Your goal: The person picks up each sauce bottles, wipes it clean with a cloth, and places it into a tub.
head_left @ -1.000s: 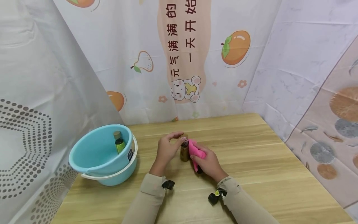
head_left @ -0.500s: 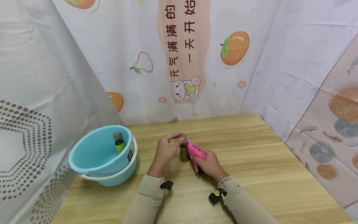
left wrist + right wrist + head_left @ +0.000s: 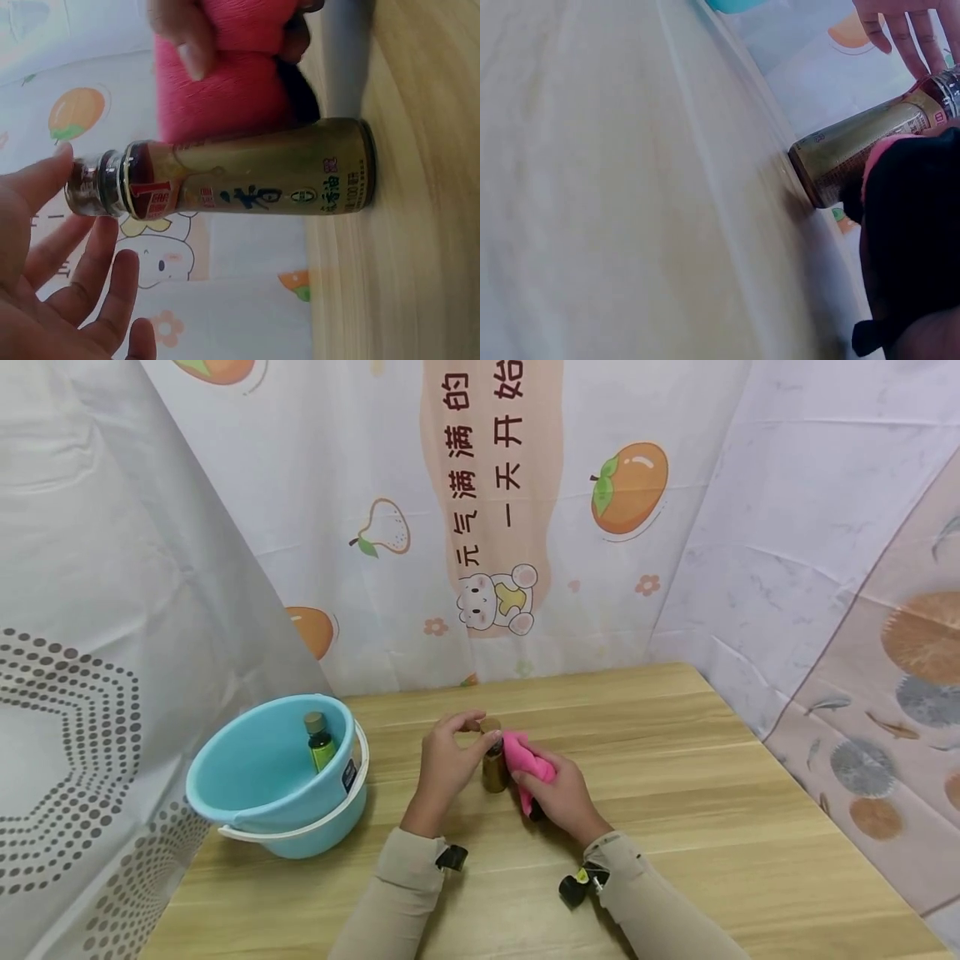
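Observation:
A small glass bottle of sesame oil (image 3: 493, 772) stands upright on the wooden table between the hands, its gold label (image 3: 255, 180) facing the left wrist camera. With thumb and index finger my left hand (image 3: 442, 764) pinches the bottle's cap (image 3: 84, 186); its other fingers spread loosely below in the left wrist view. My right hand (image 3: 564, 795) grips a bunched pink cloth (image 3: 527, 764) with a black side (image 3: 915, 225). The pink face (image 3: 225, 97) lies right along the bottle's side, and the right thumb presses on it.
To the left stands a light blue bucket (image 3: 225, 777) with a white handle (image 3: 300, 833). Inside it leans another dark bottle (image 3: 321, 745) with a green label. A printed curtain (image 3: 405, 602) hangs behind the table's back edge.
The left thumb and index finger have shifted slightly at the bottle's cap, the index finger bending more. The pink cloth has changed shape a little against the bottle, which stays in place.

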Tool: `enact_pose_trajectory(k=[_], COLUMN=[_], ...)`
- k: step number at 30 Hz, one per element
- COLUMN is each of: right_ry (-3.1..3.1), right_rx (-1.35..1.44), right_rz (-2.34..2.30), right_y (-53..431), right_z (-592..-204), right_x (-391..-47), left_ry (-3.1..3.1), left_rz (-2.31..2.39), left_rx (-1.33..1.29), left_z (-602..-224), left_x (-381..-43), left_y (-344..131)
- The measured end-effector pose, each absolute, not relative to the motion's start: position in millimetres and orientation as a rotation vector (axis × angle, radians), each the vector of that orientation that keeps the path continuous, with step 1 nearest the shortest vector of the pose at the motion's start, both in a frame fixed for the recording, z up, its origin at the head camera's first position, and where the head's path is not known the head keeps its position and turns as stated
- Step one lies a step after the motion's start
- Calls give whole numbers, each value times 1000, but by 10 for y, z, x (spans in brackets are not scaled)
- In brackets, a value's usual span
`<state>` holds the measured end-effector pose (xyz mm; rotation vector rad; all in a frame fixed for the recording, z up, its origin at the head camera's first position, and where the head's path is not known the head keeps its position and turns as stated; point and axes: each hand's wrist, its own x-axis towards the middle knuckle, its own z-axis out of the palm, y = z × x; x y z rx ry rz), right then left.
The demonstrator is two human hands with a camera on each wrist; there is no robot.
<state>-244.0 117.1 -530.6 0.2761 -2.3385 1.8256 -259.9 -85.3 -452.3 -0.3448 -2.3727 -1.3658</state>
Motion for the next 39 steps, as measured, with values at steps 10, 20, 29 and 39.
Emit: enact_pose_trajectory(k=[10, 20, 29, 39], right_ry=[-2070, -2089, -2187, -2194], right_rx=[487, 527, 470, 347], right_rz=[1975, 1859, 1875, 1850], right_y=[1168, 1160, 981, 962], right_z=[-5262, -5223, -5269, -5290], right_x=[-2436, -2422, -2446, -2370], left_ry=[-2368, -2403, -2376, -2429], left_rz=[-1410, -1447, -1398, -1354], left_rx=[-317, -345, -387, -468], left_z=[-4511, -4500, -4509, -4533], left_x=[-2603, -2600, -2604, -2655], left_y=[-847, -859, -1048, -1071])
